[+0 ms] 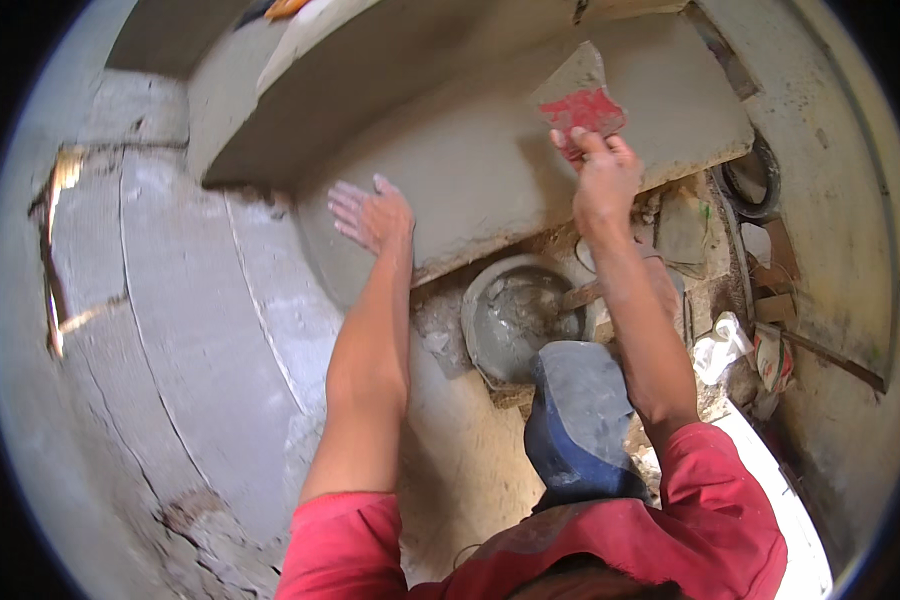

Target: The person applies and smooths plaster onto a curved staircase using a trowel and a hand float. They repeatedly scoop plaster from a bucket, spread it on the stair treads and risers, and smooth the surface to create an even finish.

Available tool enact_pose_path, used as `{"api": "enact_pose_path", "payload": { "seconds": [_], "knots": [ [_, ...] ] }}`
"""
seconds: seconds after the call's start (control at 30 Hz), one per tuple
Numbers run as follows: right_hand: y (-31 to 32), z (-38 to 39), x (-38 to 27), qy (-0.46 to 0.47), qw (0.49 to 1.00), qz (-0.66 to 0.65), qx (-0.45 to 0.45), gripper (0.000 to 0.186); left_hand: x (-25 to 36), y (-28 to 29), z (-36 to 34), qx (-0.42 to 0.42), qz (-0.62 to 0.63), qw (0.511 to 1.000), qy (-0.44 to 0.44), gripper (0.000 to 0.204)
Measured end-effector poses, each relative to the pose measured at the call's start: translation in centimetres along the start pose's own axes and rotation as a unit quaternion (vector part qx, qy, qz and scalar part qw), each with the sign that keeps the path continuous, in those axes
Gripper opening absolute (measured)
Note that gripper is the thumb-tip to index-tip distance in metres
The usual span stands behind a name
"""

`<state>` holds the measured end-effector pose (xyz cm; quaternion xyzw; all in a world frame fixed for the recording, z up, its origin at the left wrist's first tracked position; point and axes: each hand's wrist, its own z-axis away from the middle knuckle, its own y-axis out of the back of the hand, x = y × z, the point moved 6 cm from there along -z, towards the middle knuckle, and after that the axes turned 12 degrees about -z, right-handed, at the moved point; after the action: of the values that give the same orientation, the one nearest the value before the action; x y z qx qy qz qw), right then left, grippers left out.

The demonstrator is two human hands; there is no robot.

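My left hand [370, 212] rests with fingers spread on the grey plastered ledge [440, 170], near its left end. My right hand [602, 180] grips a flat scraper [582, 105], red and grey with smeared coating, held up over the ledge's right part. Below the ledge's front edge sits a round bucket [505, 315] of wet grey mix with a handle of some tool lying in it. My knee in grey-blue trousers is just in front of the bucket.
Grey wall panels [170, 330] with cracks and a bright gap stand at the left. At the right are a black hoop-like item [755, 175], brown blocks [770, 300], a white crumpled piece [720, 345] and a pale wall [840, 200].
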<state>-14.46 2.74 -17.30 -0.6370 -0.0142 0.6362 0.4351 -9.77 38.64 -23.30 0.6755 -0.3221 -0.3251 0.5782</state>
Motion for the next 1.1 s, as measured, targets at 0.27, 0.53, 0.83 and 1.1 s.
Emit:
{"api": "enact_pose_path", "payload": {
  "seconds": [0.27, 0.53, 0.83, 1.1],
  "knots": [
    [3.6, 6.4, -6.7, -0.055, 0.988, 0.106, -0.103, 0.02, 1.1, 0.3, 0.1, 0.069, 0.07, 0.986, -0.136, 0.083],
    [8.7, 18.4, 2.5, -0.169, 0.707, 0.597, -0.34, 0.032, 2.2, 0.5, 1.3, 0.072, 0.06, 0.961, -0.26, 0.073],
    [12.2, 18.4, 14.4, -0.286, 0.769, 0.549, -0.161, 0.035, 3.0, 1.0, 2.3, 0.061, 0.112, 0.918, -0.375, 0.072],
    [10.6, 18.5, 18.0, -0.304, 0.867, 0.393, -0.032, 0.027, 3.0, 1.5, 2.3, 0.067, 0.111, 0.919, -0.372, 0.073]
  ]
}}
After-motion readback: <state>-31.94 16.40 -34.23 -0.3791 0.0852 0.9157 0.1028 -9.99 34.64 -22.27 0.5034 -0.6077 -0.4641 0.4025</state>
